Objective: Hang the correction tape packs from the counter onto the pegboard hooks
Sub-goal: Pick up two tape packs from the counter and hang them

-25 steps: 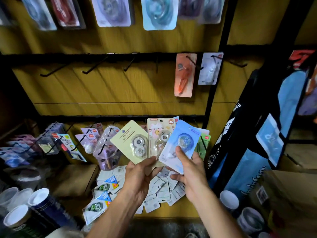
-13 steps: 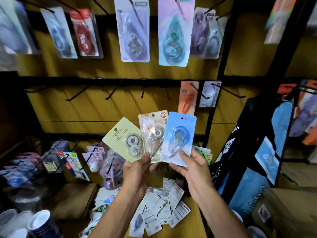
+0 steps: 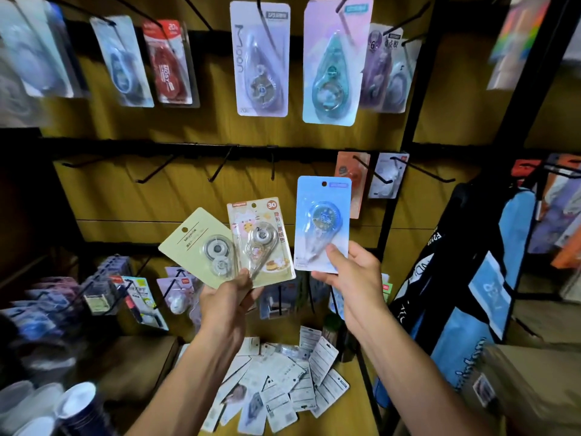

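Blue pack [image 3: 323, 223] is up in the right hand [image 3: 352, 280], pinched at its bottom edge with the thumb over the front, held upright in front of the pegboard [image 3: 125, 199]. It sits just below and right of a row of bare black hooks [image 3: 220, 168], not on any of them. Left hand [image 3: 228, 298] grips two more by their bottoms, fanned out: a pale yellow pack [image 3: 196, 243] tilted left and a pink cartoon pack [image 3: 261, 239] overlapping it on the right. Down on the wooden counter [image 3: 355, 398] there's a messy pile of loose packs [image 3: 283, 382], mostly face down. Higher up, a white pack [image 3: 261, 58] and a teal teardrop pack [image 3: 333, 62] hang from the top row, others blurry beside them.
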Demonstrator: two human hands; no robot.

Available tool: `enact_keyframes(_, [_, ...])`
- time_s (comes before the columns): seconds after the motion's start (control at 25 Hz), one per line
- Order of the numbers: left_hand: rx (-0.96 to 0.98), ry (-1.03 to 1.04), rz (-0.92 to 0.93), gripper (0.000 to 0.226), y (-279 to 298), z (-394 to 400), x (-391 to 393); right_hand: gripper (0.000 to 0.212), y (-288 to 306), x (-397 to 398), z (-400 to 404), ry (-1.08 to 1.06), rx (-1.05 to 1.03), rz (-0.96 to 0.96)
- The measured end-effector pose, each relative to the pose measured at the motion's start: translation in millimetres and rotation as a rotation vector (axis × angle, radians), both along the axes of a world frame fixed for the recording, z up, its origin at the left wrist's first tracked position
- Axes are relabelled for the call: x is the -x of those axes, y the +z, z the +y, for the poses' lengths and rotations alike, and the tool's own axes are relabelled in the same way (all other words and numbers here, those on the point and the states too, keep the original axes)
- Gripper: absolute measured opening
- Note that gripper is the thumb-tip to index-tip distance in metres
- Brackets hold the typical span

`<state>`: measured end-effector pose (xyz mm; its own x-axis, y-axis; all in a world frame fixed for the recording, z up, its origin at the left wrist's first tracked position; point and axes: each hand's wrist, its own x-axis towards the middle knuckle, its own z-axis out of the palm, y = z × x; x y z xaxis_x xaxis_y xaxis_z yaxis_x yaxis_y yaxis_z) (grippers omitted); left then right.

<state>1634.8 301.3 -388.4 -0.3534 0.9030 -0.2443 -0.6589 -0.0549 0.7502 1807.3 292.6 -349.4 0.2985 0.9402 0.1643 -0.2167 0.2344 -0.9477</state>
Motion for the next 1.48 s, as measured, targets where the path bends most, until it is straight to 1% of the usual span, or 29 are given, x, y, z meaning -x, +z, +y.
enact_keyframes(0.2, [-0.022,-0.014,-0.013,0.024,-5,8,-3,0.014,3,2,19,-0.049,0.057,0.025])
enact_keyframes(0.24, [-0.024,-0.025,-0.017,0.027,-5,10,-4,0.014,5,2,26,-0.061,0.086,0.026])
enact_keyframes(0.32, [-0.030,-0.038,-0.025,0.030,-7,17,-5,0.014,11,1,49,-0.081,0.153,0.035])
enact_keyframes(0.48, [-0.040,-0.036,-0.029,0.023,-5,35,-1,0.007,24,3,105,-0.083,0.239,0.085])
enact_keyframes(0.6, [-0.060,-0.039,-0.039,0.025,-9,50,7,0.033,25,9,147,-0.115,0.253,0.124])
enact_keyframes(0.72, [-0.102,-0.065,-0.017,0.034,-11,62,17,0.033,25,12,180,-0.121,0.254,0.142])
enact_keyframes(0.8, [-0.102,-0.074,-0.004,0.041,-14,69,23,0.042,23,13,199,-0.129,0.272,0.149])
enact_keyframes(0.84, [-0.097,-0.080,-0.003,0.041,-15,72,25,0.042,22,13,208,-0.131,0.272,0.152])
enact_keyframes(0.96, [-0.111,-0.096,-0.009,0.037,-17,77,26,0.039,22,17,228,-0.141,0.273,0.157])
enact_keyframes(1.04, [-0.123,-0.115,-0.010,0.033,-19,76,25,0.032,21,19,235,-0.153,0.303,0.177])
enact_keyframes(1.12, [-0.145,-0.132,-0.011,0.034,-20,72,24,0.030,19,20,237,-0.088,0.347,0.231])
enact_keyframes(1.2, [-0.158,-0.132,-0.009,0.034,-18,68,24,0.033,16,20,227,-0.003,0.432,0.230])
enact_keyframes(1.28, [-0.164,-0.117,-0.011,0.033,-16,63,25,0.025,11,20,199,0.102,0.455,0.139])
enact_keyframes(1.32, [-0.166,-0.115,-0.007,0.032,-15,60,26,0.026,6,19,181,0.172,0.422,0.061])
enact_keyframes(1.4, [-0.157,-0.115,0.004,0.031,-16,54,27,0.037,-11,17,142,0.372,0.310,-0.072])
enact_keyframes(1.48, [-0.140,-0.116,0.025,0.031,-20,45,28,0.033,-25,12,105,0.553,0.216,-0.186])
